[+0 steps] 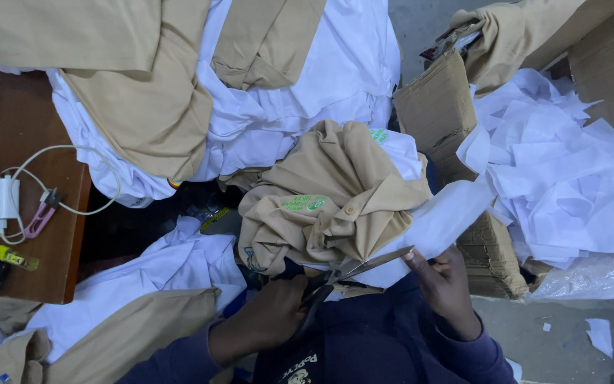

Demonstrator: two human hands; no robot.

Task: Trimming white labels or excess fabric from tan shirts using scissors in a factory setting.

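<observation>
My left hand (pixel 268 320) is closed on the handles of a pair of scissors (pixel 360 267), whose blades are parted and point right at a white strip of fabric (pixel 442 220). My right hand (pixel 445 284) pinches the lower edge of that strip just beside the blade tips. A bunched tan and white garment (pixel 328 199) with green embroidered patches lies on my lap, just above both hands. My dark blue sleeves fill the bottom of the view.
A cardboard box (pixel 438 107) on the right holds a heap of white scraps (pixel 563 163). Tan and white garments (pixel 200 85) pile up at the top. At the left, a wooden table (pixel 30 263) carries a white charger (pixel 0 199) with its cable and pink thread snips (pixel 40 217).
</observation>
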